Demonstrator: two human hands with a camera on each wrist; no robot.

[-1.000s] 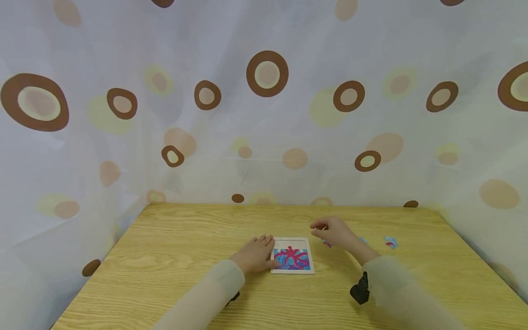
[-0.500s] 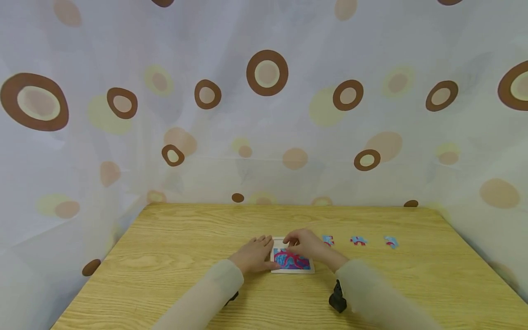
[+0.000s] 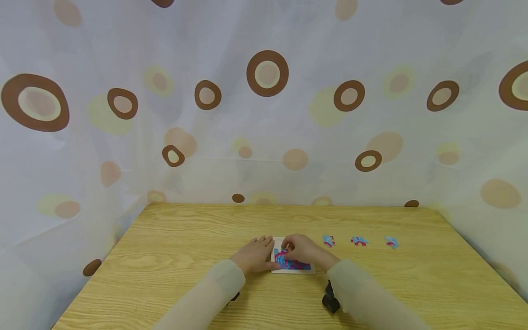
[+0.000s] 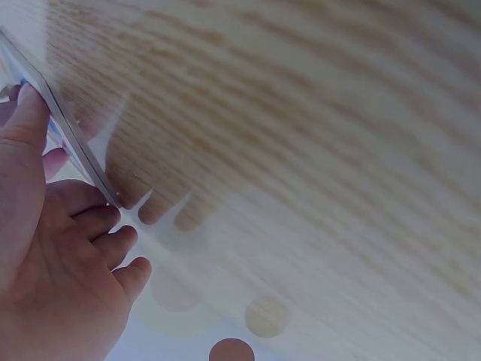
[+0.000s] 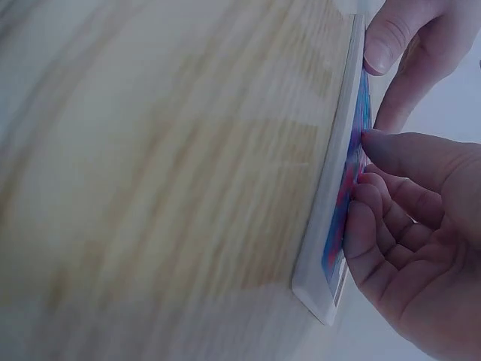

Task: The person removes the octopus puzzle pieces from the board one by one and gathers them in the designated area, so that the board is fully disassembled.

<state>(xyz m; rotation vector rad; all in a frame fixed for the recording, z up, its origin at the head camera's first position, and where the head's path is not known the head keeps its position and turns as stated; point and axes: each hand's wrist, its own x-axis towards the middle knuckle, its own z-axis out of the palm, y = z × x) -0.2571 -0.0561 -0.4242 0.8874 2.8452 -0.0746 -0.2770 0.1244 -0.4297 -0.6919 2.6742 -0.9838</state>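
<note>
A square octopus jigsaw puzzle (image 3: 289,265) in pink, blue and purple lies in a white-rimmed tray (image 3: 284,272) on the table. My left hand (image 3: 254,256) rests along the tray's left side, fingers extended and thumb over the near left rim; the left wrist view shows the thumb (image 4: 31,113) on the edge. My right hand (image 3: 304,250) is over the puzzle's upper part, thumb and curled fingers pinching a puzzle piece that they mostly hide. In the right wrist view, the right thumb (image 5: 406,154) and fingertips sit right at the picture surface.
Three loose puzzle pieces lie in a row to the right of the tray: a near one (image 3: 328,241), a middle one (image 3: 359,240) and a far one (image 3: 391,242). The wooden table (image 3: 173,256) ends at a dotted curtain (image 3: 264,178) behind.
My right hand has moved left from beside the loose pieces onto the puzzle, then slightly nearer and lower. The three loose pieces are uncovered. My left hand has stayed on the tray.
</note>
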